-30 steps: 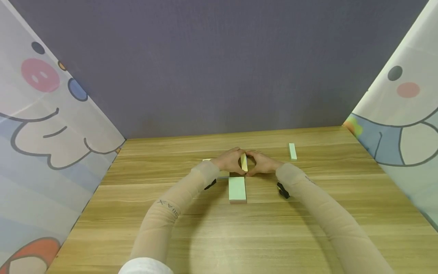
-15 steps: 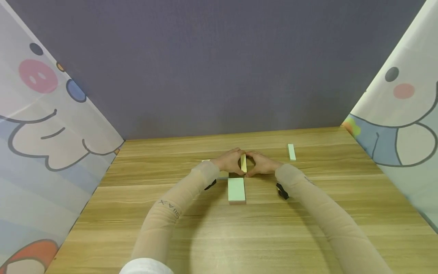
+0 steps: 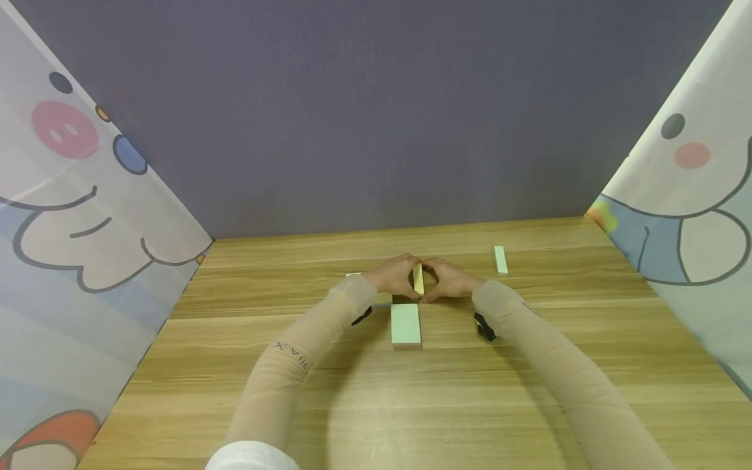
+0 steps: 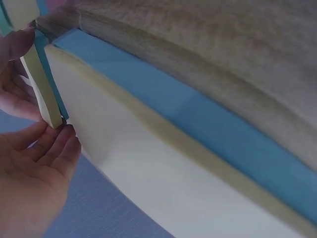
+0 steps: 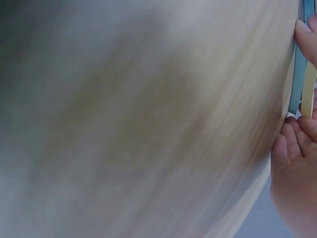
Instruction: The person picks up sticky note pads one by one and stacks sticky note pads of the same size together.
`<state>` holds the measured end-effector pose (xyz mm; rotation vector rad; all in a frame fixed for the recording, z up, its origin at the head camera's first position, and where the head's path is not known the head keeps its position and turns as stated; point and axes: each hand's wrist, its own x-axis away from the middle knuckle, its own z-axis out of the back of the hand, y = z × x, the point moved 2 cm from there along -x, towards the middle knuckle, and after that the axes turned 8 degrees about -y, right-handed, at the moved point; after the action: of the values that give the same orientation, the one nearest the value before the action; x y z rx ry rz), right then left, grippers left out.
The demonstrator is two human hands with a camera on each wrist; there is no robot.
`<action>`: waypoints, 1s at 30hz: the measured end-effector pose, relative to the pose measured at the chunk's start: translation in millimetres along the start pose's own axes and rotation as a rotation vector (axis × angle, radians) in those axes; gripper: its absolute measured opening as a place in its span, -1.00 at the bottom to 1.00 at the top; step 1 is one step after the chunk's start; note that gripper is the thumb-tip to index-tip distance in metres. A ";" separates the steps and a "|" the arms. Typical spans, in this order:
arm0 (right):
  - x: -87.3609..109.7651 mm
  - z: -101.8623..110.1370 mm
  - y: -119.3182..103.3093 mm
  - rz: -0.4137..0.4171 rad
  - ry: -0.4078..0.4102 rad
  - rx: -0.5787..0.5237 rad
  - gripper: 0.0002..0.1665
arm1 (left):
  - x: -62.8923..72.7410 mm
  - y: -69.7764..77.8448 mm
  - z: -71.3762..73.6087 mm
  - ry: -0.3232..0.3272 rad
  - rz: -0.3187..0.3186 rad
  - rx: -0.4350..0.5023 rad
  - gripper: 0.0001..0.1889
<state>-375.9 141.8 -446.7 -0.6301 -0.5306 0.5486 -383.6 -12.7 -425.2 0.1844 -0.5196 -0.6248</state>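
Note:
Both hands meet over the table in the head view, around a narrow yellow strip pad of sticky notes (image 3: 418,279). My left hand (image 3: 392,277) holds its ends from the left, fingers far and thumb near. From the other side my right hand (image 3: 451,281) holds the same ends. A teal strip (image 5: 300,64) lies along the yellow one in the wrist views. Beside the left hand is a larger pale yellow pad (image 4: 114,134) over a blue layer (image 4: 183,104), mostly hidden by the left hand and wrist in the head view.
A light green pad (image 3: 405,324) with a pinkish lower edge lies just nearer than the hands. A narrow pale green strip pad (image 3: 501,260) lies farther right. The wooden table (image 3: 529,378) ends at a grey back panel (image 3: 376,117), with printed cartoon panels either side.
The hands and the strips between them stay in place. The head view shifts only very slightly.

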 end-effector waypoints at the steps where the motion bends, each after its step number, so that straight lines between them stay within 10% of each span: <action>1: 0.0 0.2 -0.2 0.000 0.000 -0.002 0.17 | -0.2 -0.3 0.0 -0.001 -0.001 0.000 -0.06; 30: -1.7 -1.1 -1.2 0.012 0.006 0.006 0.15 | -0.5 -3.2 -2.4 -0.030 0.021 0.035 0.00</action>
<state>-376.1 139.6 -447.1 -0.6290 -0.5200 0.5591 -384.3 -14.9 -428.5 0.2022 -0.5612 -0.5987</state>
